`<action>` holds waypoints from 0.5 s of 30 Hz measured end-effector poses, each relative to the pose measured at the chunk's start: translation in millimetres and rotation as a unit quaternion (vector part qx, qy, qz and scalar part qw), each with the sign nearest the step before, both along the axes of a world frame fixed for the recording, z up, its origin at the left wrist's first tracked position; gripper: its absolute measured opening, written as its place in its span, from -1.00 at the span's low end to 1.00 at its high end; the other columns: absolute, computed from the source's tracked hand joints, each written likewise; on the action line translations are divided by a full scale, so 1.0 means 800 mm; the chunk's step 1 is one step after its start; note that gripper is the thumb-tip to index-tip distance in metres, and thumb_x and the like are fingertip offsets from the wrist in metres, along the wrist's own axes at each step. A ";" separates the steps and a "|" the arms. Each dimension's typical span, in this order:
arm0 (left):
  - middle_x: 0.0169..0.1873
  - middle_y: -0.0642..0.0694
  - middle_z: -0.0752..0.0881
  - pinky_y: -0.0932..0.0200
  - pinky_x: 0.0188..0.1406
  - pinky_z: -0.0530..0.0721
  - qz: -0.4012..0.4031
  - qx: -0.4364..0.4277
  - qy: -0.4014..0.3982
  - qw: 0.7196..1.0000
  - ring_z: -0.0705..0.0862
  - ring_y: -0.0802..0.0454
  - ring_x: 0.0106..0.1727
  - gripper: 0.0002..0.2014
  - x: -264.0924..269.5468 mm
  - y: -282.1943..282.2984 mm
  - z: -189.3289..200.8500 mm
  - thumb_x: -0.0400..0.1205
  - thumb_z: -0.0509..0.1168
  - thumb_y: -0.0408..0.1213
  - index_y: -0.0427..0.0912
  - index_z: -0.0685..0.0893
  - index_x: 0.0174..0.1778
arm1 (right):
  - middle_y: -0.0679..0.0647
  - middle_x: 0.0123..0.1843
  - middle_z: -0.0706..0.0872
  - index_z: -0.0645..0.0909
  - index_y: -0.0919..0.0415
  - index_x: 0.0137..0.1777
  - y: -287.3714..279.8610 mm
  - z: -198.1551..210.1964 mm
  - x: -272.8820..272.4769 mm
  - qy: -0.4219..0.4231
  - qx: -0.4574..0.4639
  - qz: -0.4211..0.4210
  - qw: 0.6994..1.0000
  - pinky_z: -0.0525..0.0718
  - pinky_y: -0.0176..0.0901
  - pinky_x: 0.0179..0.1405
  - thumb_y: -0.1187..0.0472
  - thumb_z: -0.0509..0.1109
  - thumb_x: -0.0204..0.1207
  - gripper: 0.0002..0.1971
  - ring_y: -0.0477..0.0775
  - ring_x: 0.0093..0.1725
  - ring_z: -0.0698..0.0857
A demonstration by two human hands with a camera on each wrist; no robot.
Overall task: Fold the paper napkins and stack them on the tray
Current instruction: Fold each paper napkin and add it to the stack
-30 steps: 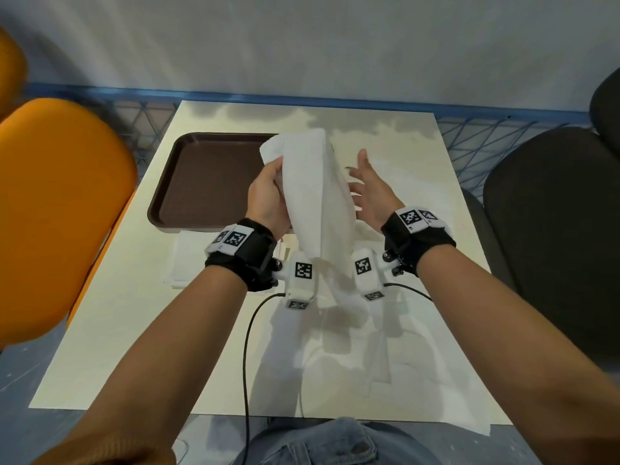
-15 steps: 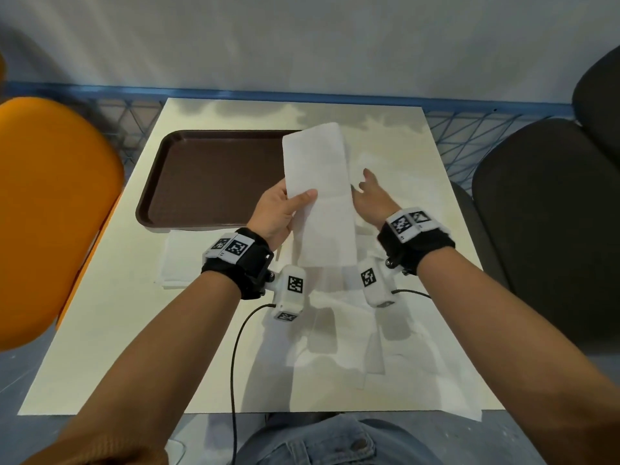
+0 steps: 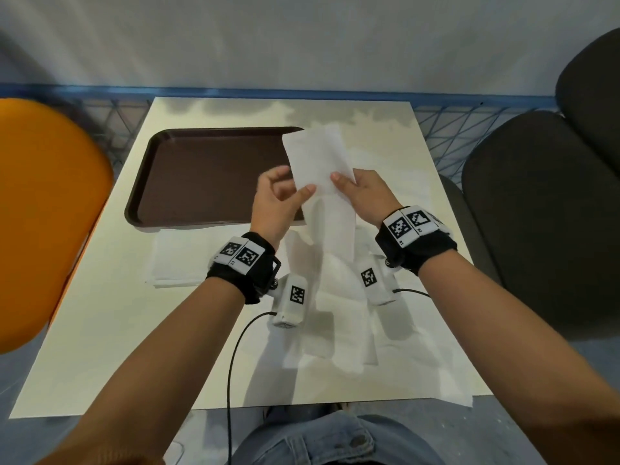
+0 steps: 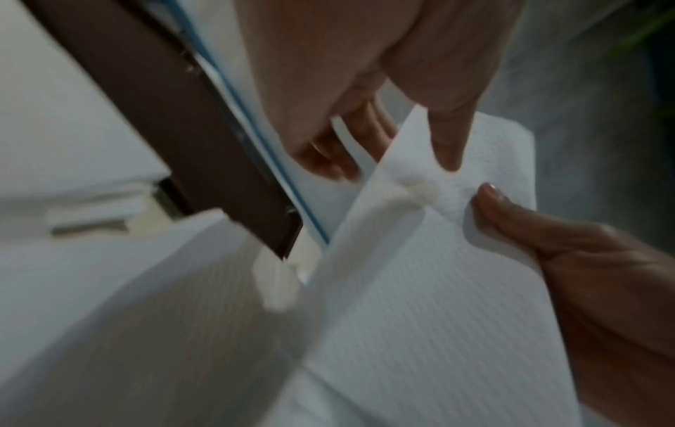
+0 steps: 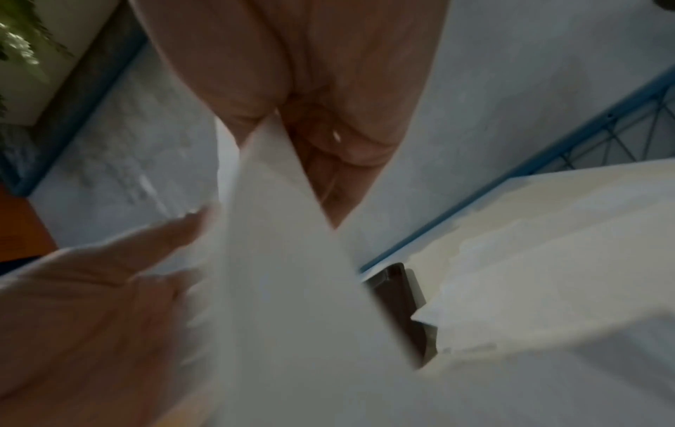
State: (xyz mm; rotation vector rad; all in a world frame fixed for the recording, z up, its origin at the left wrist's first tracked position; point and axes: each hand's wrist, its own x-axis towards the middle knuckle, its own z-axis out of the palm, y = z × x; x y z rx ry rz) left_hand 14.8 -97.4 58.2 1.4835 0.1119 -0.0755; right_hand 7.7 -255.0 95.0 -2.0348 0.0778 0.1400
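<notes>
A long white folded napkin (image 3: 317,159) stands tilted above the table, its top over the right edge of the brown tray (image 3: 201,179). My left hand (image 3: 297,181) pinches its left edge, thumb on the front and fingers behind. Opposite, my right hand (image 3: 345,182) pinches the right edge with the thumb on top. The lower part of the strip hangs down between my wrists. The left wrist view shows the napkin (image 4: 420,289) with both thumbs on it beside the tray (image 4: 164,115). The right wrist view is blurred, with the napkin (image 5: 292,260) running from my palm.
A flat pile of napkins (image 3: 181,260) lies just in front of the tray. Loose unfolded napkins (image 3: 339,330) cover the table's near right part. An orange chair (image 3: 43,213) stands at the left and a dark chair (image 3: 536,213) at the right.
My right hand, open beside the napkin before, now pinches its right edge. Both hands now grip the strip midway, and its top leans toward the tray.
</notes>
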 end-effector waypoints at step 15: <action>-0.31 0.13 0.72 0.18 -0.15 0.60 -0.108 0.197 -0.016 0.974 0.64 0.19 -0.27 -0.89 -0.049 0.056 -0.043 0.55 0.45 -0.23 -0.03 0.70 -0.29 | 0.10 -0.38 0.44 0.52 0.34 -0.28 -0.011 -0.031 -0.056 0.128 -0.253 0.242 0.928 0.31 -0.12 -0.29 0.03 0.31 0.60 -0.63 0.01 -0.37 0.41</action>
